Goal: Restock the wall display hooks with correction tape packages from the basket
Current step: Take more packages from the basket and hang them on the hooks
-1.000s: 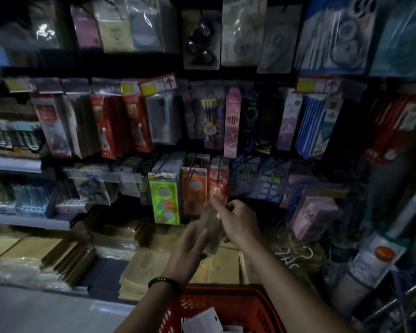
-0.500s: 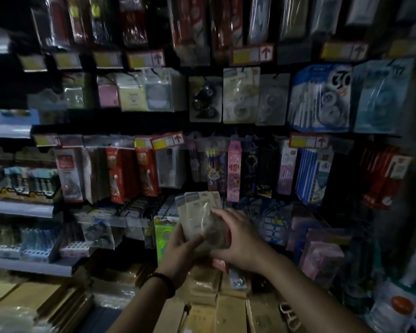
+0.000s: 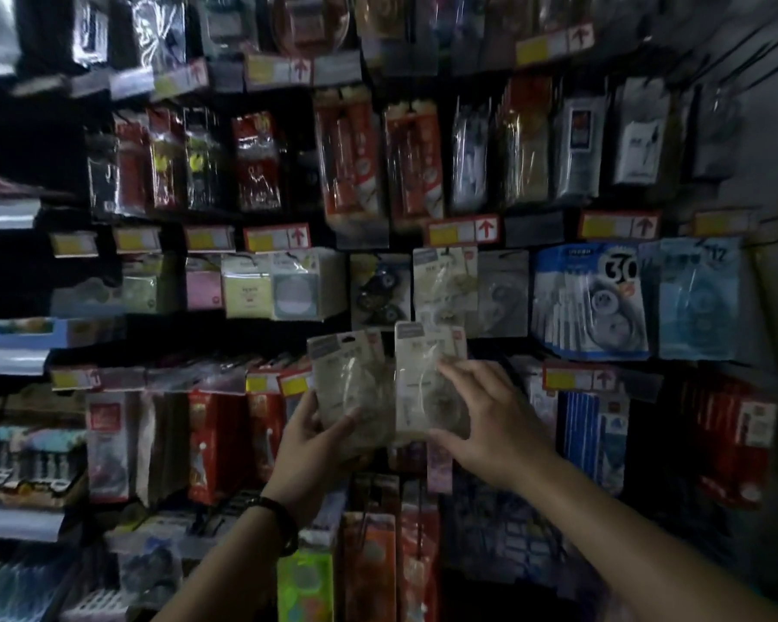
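We are at the hanging step: our right hand [image 3: 486,419] pinches one correction tape pack [image 3: 427,374] by its lower edge, thumb below and fingers spread across the front, and holds it up just under the matching pack [image 3: 443,285] that hangs on the wall display [image 3: 533,224]. Our left hand [image 3: 311,442] grips a second pack [image 3: 351,388] from below, thumb over its face; whether more packs sit behind that one we cannot tell. To do this well, we judge, we should lift the right-hand pack so the hang hole in its top card meets the tip of the hook, keep the card square to the wall, and slide it straight back until it rests against the pack in front, printed side out. The hook itself is lost in the dark, so we would feel for the tip rather than trust our eyes. Counted: two hands, two packs in view in them, one dark wristband [image 3: 284,527] on the left wrist, one matching pack face on the hook. The basket is out of view.
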Available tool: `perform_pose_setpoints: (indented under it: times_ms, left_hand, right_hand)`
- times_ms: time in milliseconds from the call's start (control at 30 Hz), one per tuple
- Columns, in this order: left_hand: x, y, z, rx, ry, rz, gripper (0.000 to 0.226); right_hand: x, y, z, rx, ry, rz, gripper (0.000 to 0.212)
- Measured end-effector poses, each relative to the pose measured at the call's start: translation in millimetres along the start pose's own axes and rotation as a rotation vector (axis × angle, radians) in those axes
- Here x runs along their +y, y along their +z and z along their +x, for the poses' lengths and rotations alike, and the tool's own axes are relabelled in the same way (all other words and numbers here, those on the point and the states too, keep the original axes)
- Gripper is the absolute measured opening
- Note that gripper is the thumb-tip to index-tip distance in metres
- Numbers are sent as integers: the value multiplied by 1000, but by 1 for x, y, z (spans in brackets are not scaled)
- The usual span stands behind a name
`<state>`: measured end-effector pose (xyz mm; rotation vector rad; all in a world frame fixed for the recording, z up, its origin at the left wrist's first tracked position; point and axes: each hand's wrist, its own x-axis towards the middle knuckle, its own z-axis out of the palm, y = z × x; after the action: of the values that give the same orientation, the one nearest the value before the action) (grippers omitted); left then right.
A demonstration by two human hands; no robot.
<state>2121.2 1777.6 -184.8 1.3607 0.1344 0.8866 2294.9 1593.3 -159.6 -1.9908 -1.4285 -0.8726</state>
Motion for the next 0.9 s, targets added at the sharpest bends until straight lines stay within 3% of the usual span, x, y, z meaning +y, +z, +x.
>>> perform_pose_setpoints:
  times_ms: [133,333,467,633,900]
  left_hand:
    - [24,-4,32,34,30,57,37]
    - [41,0,61,0,74,124,49]
    - [47,5,66,-20,74,136,35]
    - [50,11,68,-38,80,164,36]
    - [44,15,74,-48,71,169,31]
  right_hand:
    - [16,-14,39,70,-18,-150,93]
    - [24,-18,85,157,35,-261,94]
    - [28,-16,96,163,36,-327,94]
    - [30,-8,94,197,-2,-344,93]
    - [33,-15,111,86,23,-413,93]
